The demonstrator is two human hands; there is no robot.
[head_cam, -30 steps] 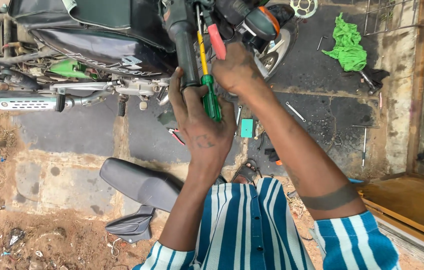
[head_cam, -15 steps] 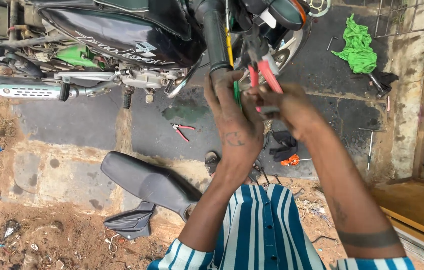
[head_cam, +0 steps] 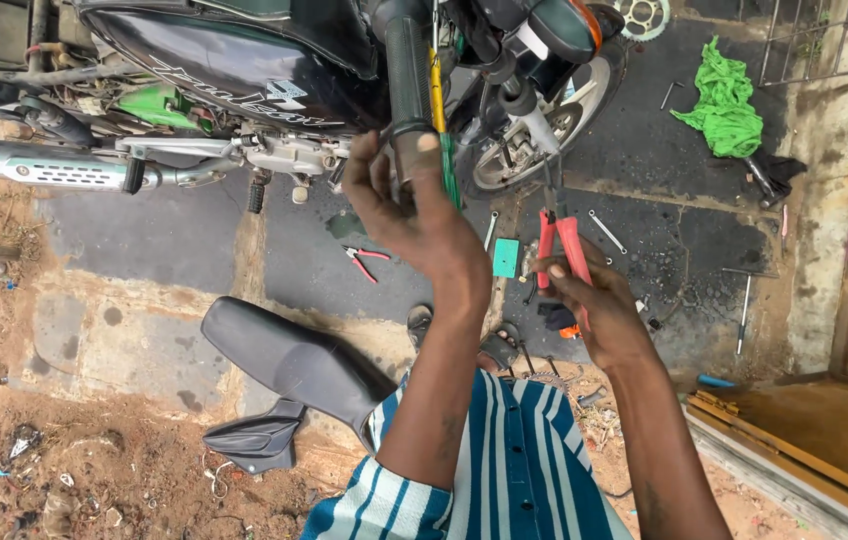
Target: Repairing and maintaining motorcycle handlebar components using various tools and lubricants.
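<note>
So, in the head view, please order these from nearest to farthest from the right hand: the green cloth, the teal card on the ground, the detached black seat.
From the right hand, which grips red-handled pliers:
1. Teal card, just left of the hand.
2. Detached black seat, lower left on the ground.
3. Green cloth, upper right, far.

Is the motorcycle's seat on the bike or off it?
Off. The black seat lies on the ground beside the motorcycle, apart from its frame.
</note>
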